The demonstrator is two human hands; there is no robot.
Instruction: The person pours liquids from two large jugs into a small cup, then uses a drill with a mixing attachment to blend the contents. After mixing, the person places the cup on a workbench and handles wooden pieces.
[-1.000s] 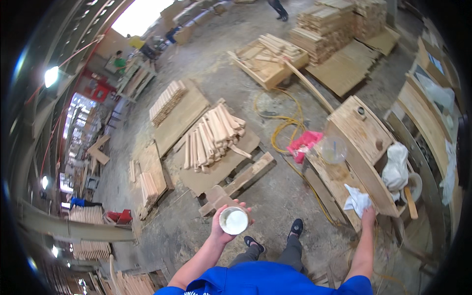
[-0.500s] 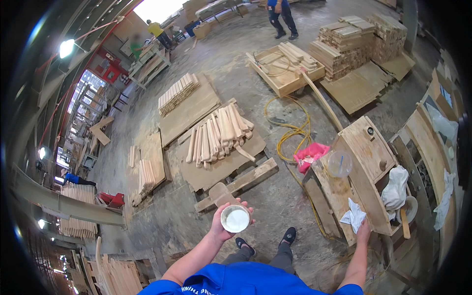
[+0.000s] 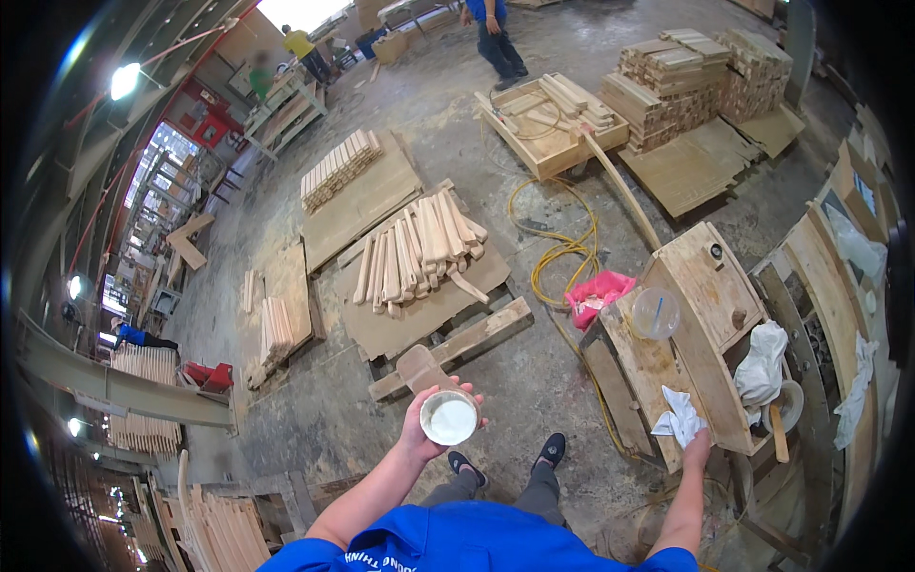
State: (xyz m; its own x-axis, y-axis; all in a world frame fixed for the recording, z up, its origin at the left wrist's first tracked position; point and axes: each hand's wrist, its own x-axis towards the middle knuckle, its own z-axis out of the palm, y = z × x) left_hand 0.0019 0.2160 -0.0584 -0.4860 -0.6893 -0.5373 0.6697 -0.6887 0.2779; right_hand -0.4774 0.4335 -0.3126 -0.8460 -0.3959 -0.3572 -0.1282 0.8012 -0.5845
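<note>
My left hand is wrapped round a small round cup with white material inside, held out in front of my body. Just past the cup shows a flat brown piece with a rounded end; whether it is in the same hand I cannot tell. Low on the right, my right hand grips a crumpled white cloth at the near end of a wooden bench. A clear plastic tub and a pink bag are farther along that bench.
A pallet bears cardboard and several pale wooden pieces. A yellow hose coils on the floor. Beside the bench are a white bundle and a bucket. At the back, a person stands near a wooden cart.
My view has shifted slightly. Both hands keep their hold on the cup and the cloth. The person at the back has moved left, toward the cart.
</note>
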